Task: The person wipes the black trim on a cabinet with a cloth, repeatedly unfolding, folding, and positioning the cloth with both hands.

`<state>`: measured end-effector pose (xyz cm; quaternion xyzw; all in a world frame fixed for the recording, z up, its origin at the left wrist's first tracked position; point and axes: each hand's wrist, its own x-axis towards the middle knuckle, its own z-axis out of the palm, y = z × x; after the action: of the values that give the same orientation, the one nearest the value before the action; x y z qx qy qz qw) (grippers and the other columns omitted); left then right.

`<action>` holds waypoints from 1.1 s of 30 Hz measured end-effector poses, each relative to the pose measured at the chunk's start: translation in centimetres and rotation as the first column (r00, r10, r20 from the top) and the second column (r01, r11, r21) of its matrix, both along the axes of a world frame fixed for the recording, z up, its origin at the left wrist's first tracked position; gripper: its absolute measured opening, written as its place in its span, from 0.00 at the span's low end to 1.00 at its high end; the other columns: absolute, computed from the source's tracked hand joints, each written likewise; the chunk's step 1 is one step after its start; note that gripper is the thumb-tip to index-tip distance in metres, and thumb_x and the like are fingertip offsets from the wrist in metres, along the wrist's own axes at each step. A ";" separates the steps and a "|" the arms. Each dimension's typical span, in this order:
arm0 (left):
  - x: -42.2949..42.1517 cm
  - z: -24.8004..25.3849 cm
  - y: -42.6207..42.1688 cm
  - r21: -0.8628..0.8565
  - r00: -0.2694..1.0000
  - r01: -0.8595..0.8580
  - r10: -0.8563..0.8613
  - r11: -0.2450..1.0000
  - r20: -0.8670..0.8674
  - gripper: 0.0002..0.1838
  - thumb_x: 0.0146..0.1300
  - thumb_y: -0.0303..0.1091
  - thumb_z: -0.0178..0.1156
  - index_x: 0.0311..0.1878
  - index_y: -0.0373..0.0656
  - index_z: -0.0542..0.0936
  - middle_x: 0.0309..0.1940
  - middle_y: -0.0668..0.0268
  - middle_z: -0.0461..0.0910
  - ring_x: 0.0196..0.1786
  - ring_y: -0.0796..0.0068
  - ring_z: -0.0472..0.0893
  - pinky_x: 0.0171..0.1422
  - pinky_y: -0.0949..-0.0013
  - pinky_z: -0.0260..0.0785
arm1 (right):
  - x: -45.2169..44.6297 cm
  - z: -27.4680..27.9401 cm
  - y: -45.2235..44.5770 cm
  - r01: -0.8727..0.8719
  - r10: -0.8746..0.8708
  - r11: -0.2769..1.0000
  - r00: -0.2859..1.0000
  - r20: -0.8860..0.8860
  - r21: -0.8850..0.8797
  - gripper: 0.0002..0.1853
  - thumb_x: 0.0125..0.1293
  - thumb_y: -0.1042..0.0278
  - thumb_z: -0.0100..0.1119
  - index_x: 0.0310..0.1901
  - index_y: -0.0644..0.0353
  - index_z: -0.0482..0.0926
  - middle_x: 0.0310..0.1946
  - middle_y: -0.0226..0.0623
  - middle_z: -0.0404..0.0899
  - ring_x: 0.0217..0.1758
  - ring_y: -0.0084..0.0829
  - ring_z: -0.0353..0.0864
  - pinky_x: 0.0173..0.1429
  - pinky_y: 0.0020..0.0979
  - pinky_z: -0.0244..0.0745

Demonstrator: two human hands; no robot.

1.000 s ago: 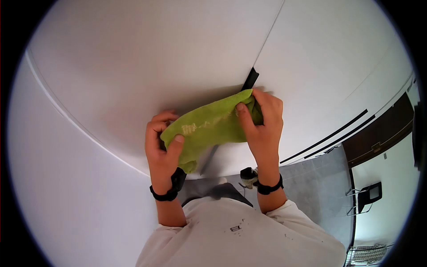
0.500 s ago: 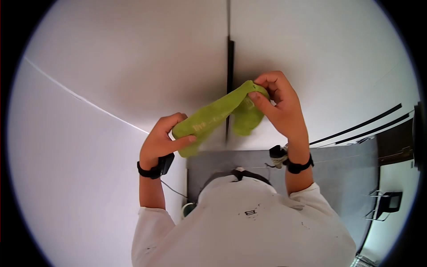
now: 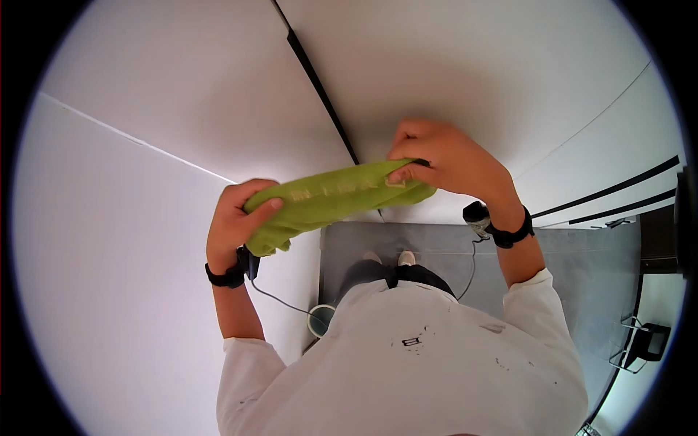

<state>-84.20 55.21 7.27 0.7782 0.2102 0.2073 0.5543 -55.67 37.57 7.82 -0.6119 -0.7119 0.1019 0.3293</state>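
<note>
Between my two hands stretches a green cloth (image 3: 334, 195) with faint pale lettering along its upper edge; it looks like a folded towel. My left hand (image 3: 238, 218) grips its left end, thumb in front and fingers behind. At the right end, my right hand (image 3: 443, 161) pinches the top edge between thumb and fingers. The lower part of the cloth hangs loosely, with a ragged-looking fold under the left hand. It is held up in front of a white panel surface (image 3: 211, 87), and I cannot tell whether it touches it.
A black vertical strip (image 3: 320, 91) runs down the white surface. Black bands with small cabled devices are on both wrists. On the grey floor (image 3: 567, 283) stands a round pale bucket (image 3: 320, 320), left of my legs. A black chair-like object (image 3: 646, 341) is at far right.
The cloth has been pulled straighter and wider, now nearly level. My right hand has moved right and slightly down, my left hand slightly left. The view has turned.
</note>
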 end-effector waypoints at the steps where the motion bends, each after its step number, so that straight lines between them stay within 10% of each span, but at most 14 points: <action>1: -0.4 -0.1 0.2 0.118 0.991 0.074 -0.060 0.990 -0.123 0.09 0.60 0.27 0.60 0.42 0.34 0.78 0.30 0.65 0.80 0.34 0.78 0.79 0.36 0.74 0.71 | 0.2 -0.7 0.0 -0.032 0.032 0.999 0.999 -0.021 0.021 0.15 0.54 0.63 0.69 0.42 0.58 0.81 0.32 0.32 0.77 0.33 0.31 0.75 0.36 0.31 0.70; 8: -1.4 -1.5 -1.3 -0.049 0.967 0.168 -0.155 0.985 0.203 0.09 0.60 0.31 0.59 0.30 0.35 0.75 0.23 0.70 0.72 0.26 0.80 0.68 0.31 0.74 0.61 | 0.6 -1.3 -0.1 -0.233 0.107 0.957 0.835 -0.540 -0.170 0.14 0.64 0.65 0.62 0.48 0.59 0.75 0.30 0.29 0.79 0.33 0.20 0.76 0.41 0.25 0.69; 16: -0.7 2.0 -2.5 -0.433 0.877 0.133 0.098 0.892 0.471 0.14 0.56 0.36 0.61 0.25 0.39 0.68 0.24 0.66 0.70 0.26 0.78 0.69 0.30 0.74 0.62 | -0.6 -0.1 0.8 -0.496 0.343 0.861 0.733 -0.588 -0.116 0.14 0.60 0.66 0.64 0.47 0.58 0.75 0.36 0.31 0.77 0.37 0.24 0.75 0.43 0.27 0.69; 18: -0.6 -0.1 -2.4 -0.451 0.873 0.169 0.078 0.877 0.481 0.14 0.56 0.36 0.61 0.24 0.39 0.68 0.24 0.66 0.70 0.26 0.78 0.69 0.29 0.74 0.62 | -0.4 -1.4 0.8 -0.402 0.341 0.896 0.894 -0.290 -0.187 0.14 0.56 0.69 0.66 0.44 0.60 0.77 0.35 0.32 0.75 0.37 0.29 0.74 0.43 0.28 0.69; 22: -0.2 0.8 -1.7 -0.441 0.843 0.318 -0.038 0.839 0.537 0.17 0.55 0.37 0.63 0.22 0.40 0.67 0.22 0.65 0.70 0.23 0.77 0.69 0.26 0.73 0.62 | -0.8 -2.2 1.0 -0.443 0.350 0.874 0.859 -0.373 -0.198 0.15 0.55 0.70 0.67 0.45 0.60 0.79 0.38 0.32 0.74 0.39 0.30 0.73 0.42 0.28 0.69; 24: 0.1 1.2 -1.4 -0.451 0.814 0.404 -0.087 0.796 0.575 0.16 0.54 0.35 0.64 0.21 0.39 0.68 0.21 0.64 0.71 0.22 0.76 0.68 0.25 0.73 0.61 | -1.6 -2.3 1.3 -0.329 0.332 0.943 0.942 -0.042 0.057 0.19 0.57 0.75 0.64 0.51 0.58 0.79 0.38 0.34 0.75 0.39 0.31 0.74 0.42 0.30 0.72; 31: 1.3 3.6 1.0 -0.074 0.721 0.652 -0.586 0.755 0.370 0.07 0.52 0.25 0.63 0.33 0.32 0.76 0.29 0.59 0.77 0.30 0.68 0.73 0.34 0.69 0.64 | -2.5 -2.0 0.9 0.149 -0.171 0.985 0.915 -0.366 -0.089 0.18 0.57 0.87 0.55 0.49 0.60 0.75 0.41 0.41 0.75 0.46 0.41 0.75 0.45 0.33 0.77; 33: 3.7 5.4 1.9 -0.044 0.686 0.690 -0.633 0.722 0.359 0.09 0.52 0.24 0.63 0.36 0.32 0.77 0.30 0.59 0.77 0.31 0.67 0.74 0.35 0.68 0.65 | -1.0 -0.3 1.9 0.144 -0.135 0.982 0.988 -0.079 0.126 0.15 0.56 0.89 0.52 0.45 0.62 0.73 0.44 0.40 0.75 0.41 0.42 0.77 0.44 0.32 0.79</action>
<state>-80.52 57.12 12.69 0.7048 -0.1609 0.0959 0.6842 -56.67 39.44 7.54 -0.6332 -0.6606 0.0528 0.3999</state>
